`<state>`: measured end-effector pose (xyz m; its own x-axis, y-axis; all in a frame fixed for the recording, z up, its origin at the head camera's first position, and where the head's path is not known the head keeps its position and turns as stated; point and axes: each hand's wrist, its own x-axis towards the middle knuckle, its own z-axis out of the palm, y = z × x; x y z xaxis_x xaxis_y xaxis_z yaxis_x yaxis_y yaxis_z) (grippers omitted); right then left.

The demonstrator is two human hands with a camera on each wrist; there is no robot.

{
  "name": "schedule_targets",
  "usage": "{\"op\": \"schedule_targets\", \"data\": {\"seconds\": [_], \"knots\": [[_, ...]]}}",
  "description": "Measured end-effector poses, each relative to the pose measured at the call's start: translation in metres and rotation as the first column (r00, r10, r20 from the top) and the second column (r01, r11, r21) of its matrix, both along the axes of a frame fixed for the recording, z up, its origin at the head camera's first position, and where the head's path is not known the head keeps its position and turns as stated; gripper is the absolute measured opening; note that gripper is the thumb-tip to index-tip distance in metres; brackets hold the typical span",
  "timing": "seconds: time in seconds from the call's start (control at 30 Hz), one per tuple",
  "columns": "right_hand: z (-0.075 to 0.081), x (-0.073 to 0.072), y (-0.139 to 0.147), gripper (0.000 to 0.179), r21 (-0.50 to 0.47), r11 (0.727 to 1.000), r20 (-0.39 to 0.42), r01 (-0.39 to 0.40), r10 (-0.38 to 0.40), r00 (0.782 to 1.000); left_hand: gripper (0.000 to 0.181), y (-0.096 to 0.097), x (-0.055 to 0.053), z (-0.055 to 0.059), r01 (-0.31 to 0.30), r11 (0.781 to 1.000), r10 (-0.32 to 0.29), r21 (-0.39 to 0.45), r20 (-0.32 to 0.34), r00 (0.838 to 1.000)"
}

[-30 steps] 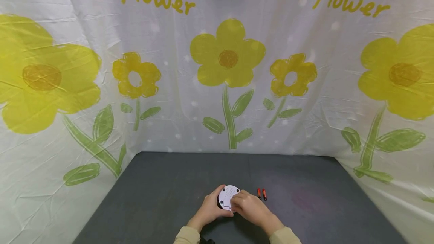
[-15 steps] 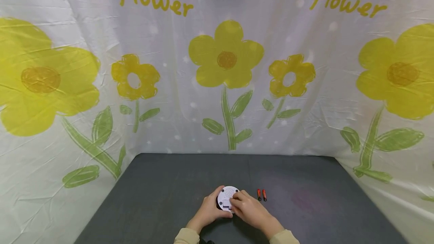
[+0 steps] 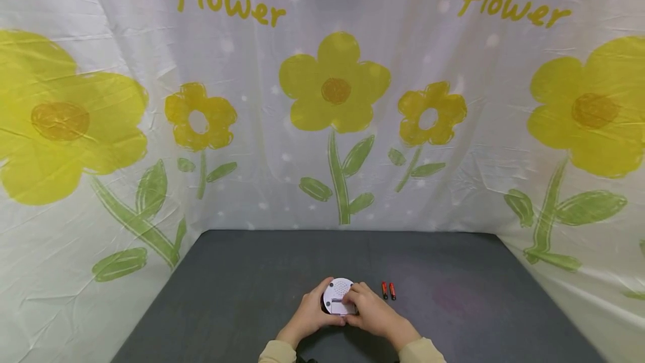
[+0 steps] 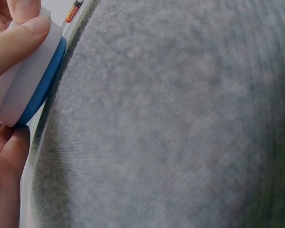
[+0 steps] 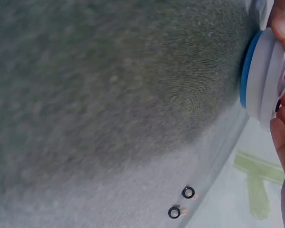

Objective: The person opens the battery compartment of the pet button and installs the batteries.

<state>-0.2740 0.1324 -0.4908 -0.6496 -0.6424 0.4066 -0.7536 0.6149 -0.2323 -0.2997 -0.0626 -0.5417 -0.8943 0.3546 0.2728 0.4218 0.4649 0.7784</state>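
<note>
A round white battery-powered device [image 3: 340,287] with a perforated grille and small dark feet lies back-up between the hands. Its rectangular battery compartment [image 3: 336,299] shows a dark slot. My left hand [image 3: 313,308] grips the left rim, thumb along the near edge. From the right, my right hand [image 3: 372,310] holds the rim with its thumb while curled fingers reach over the compartment. In the left wrist view, a blue band [image 4: 43,85] runs round the white body; it shows in the right wrist view on the device [image 5: 259,76] too. The right fingers hide part of the compartment.
Two red-and-black batteries [image 3: 388,291] lie side by side right of the device, beyond the right hand. The dark grey table [image 3: 252,273] stretches out to a white curtain [image 3: 262,184] printed with yellow flowers. A black object [image 3: 311,360] peeks in at the bottom edge.
The right fingers have shifted slightly at the compartment, and its dark slot has come into sight. The right thumb has moved to the device's near edge. The left hand keeps its grip.
</note>
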Motion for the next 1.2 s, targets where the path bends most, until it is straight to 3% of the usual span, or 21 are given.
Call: {"op": "schedule_targets", "data": {"seconds": [0.27, 0.5, 0.7, 0.83, 1.0, 1.2], "knots": [[-0.003, -0.002, 0.004, 0.026, -0.100, 0.992, 0.136, 0.071, -0.057, 0.989, 0.103, -0.001, 0.000, 0.000, -0.002, 1.000, 0.002, 0.010, 0.016, 1.000], [-0.011, 0.000, 0.042, 0.030, -0.227, 0.951, 0.095, 0.209, -0.192, 0.977, 0.102, -0.002, 0.000, -0.005, -0.006, 0.999, 0.005, 0.046, 0.003, 1.000], [-0.010, 0.003, 0.098, 0.032, -0.291, 0.882, 0.210, 0.371, -0.319, 0.924, 0.102, -0.001, -0.001, -0.006, -0.003, 0.997, 0.001, 0.078, 0.025, 1.000], [-0.010, 0.005, 0.133, 0.032, -0.245, 0.851, 0.234, 0.465, -0.414, 0.880, 0.103, -0.001, -0.001, -0.005, 0.001, 0.996, -0.005, 0.085, 0.048, 0.999], [-0.014, 0.004, 0.161, 0.031, -0.149, 0.831, 0.237, 0.536, -0.496, 0.835, 0.103, -0.002, 0.000, -0.005, 0.005, 0.996, -0.010, 0.088, 0.062, 0.998], [-0.014, 0.001, 0.170, 0.029, -0.095, 0.830, 0.297, 0.550, -0.504, 0.811, 0.102, -0.002, 0.001, -0.002, -0.002, 0.998, -0.001, 0.064, 0.047, 0.999]]}}
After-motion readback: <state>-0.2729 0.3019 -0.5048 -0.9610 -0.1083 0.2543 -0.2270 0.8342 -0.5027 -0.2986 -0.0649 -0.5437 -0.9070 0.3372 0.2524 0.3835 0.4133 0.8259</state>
